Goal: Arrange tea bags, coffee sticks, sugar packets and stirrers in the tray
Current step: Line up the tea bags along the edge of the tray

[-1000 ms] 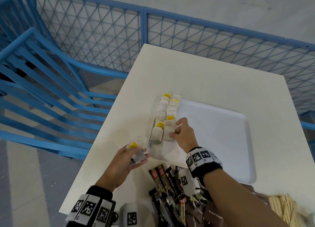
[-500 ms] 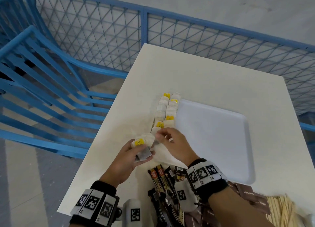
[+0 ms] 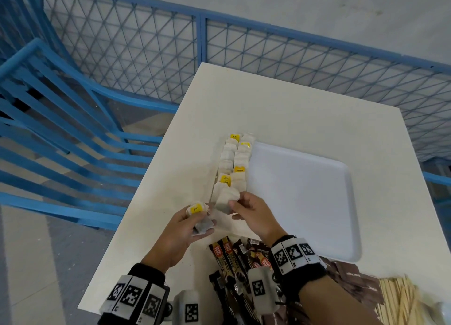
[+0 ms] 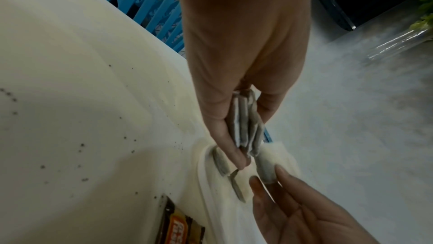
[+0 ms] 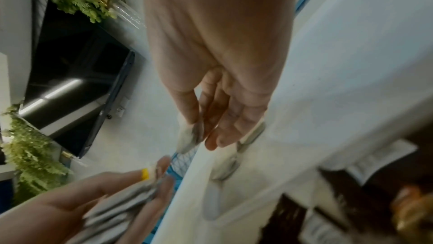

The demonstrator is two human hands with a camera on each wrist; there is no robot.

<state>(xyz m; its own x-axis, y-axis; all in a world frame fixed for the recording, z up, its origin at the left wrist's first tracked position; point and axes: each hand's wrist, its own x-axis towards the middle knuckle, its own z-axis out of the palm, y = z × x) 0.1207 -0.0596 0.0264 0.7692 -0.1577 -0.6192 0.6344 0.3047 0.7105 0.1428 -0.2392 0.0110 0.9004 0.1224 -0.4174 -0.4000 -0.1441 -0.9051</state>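
A white tray [image 3: 305, 202] lies on the table, with two rows of tea bags [image 3: 235, 161] along its left edge. My left hand [image 3: 201, 221] grips a small stack of tea bags [image 3: 199, 211], yellow tag on top, just off the tray's near-left corner. In the left wrist view this stack [image 4: 246, 127] sits edge-on between thumb and fingers. My right hand [image 3: 233, 202] pinches a single tea bag [image 3: 225, 199] over the near end of the rows. In the right wrist view that bag [image 5: 189, 137] hangs from the fingertips [image 5: 218, 140].
Coffee sticks [image 3: 228, 258] lie in a pile at the table's near edge, under my right wrist. Brown packets [image 3: 353, 276] and a bundle of wooden stirrers [image 3: 400, 302] sit at the near right. A blue mesh fence [image 3: 146, 56] surrounds the table.
My right hand left the rows, came back to the left hand's stack, and now holds one tea bag lifted toward the rows. The left hand rose slightly toward the tray.
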